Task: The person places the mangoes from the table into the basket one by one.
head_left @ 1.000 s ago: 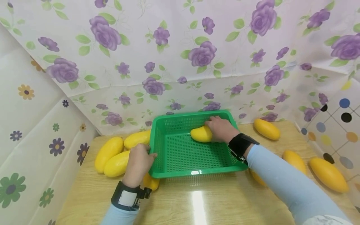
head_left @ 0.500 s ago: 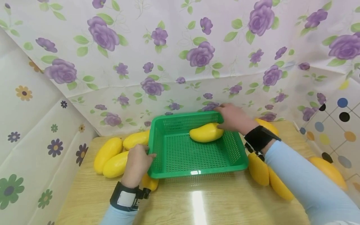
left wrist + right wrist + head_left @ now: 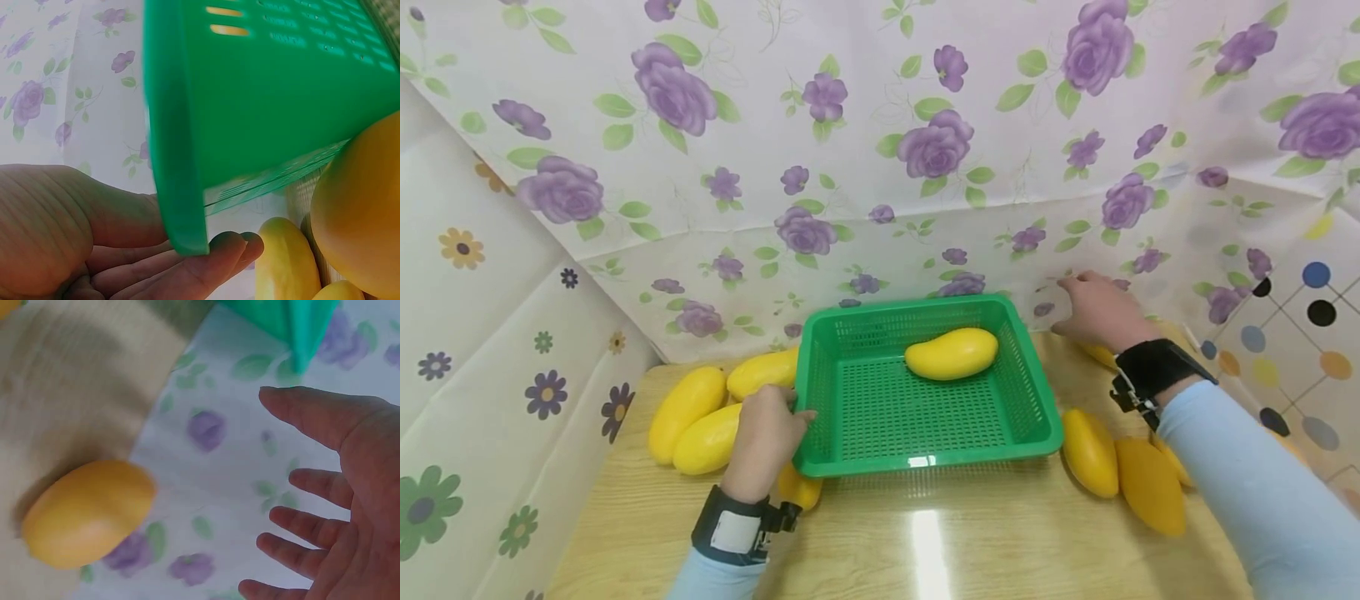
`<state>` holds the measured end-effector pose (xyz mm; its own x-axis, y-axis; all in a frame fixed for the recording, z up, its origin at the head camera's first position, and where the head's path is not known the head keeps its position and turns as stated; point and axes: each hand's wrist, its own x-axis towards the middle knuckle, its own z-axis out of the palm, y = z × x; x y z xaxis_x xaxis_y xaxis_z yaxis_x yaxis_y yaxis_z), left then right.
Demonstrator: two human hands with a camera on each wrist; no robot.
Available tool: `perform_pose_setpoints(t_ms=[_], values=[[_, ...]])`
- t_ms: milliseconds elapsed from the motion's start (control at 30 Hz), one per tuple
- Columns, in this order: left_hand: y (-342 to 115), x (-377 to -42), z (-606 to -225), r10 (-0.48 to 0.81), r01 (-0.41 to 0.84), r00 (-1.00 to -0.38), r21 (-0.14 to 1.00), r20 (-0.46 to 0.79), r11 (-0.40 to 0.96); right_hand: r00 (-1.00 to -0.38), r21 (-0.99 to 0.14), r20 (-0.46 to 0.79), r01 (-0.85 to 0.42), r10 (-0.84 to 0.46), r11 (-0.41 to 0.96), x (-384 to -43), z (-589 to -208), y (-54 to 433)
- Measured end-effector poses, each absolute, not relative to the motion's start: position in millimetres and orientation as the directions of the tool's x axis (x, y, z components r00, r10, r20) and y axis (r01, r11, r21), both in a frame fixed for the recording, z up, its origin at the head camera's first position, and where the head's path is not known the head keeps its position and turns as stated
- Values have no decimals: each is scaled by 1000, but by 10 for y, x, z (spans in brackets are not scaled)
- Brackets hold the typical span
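A green plastic basket point(image 3: 917, 400) sits mid-table, with one yellow mango point(image 3: 951, 354) lying inside toward its back right. My left hand point(image 3: 769, 442) grips the basket's left rim; the left wrist view has the thumb on one side of the rim point(image 3: 178, 156) and the fingers on the other. Beyond the basket's right side, my right hand point(image 3: 1101, 308) hovers near the back wall with spread fingers and nothing held. Beneath it a mango point(image 3: 90, 512) lies on the table, mostly hidden by the hand in the head view.
Several yellow mangoes point(image 3: 688, 412) lie left of the basket, one partly behind the left wrist. More mangoes, deeper orange point(image 3: 1150, 483), lie on the right, some hidden under the right arm. A flower-patterned sheet point(image 3: 865, 167) stands behind the wooden table point(image 3: 880, 542).
My right hand has let go of the mango inside the basket and moved right, over the rim, toward the mango at the back right. The left hand stays on the rim.
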<state>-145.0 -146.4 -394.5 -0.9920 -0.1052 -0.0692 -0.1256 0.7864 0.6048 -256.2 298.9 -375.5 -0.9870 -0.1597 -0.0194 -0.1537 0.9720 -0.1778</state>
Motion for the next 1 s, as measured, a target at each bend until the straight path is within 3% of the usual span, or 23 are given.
perform_pose_setpoints(t_ms=[400,1000], values=[[-1482,-1456,-3965,-105,-128,-992,620,-73,774,-983,-202,-168,-41,-76,979,-2568,-4057,3419],[-1482,-1459,-3967,-109,-129,-992,618,-70,776,-972,-298,-230,30,-42,954,-2569,-4487,3635]])
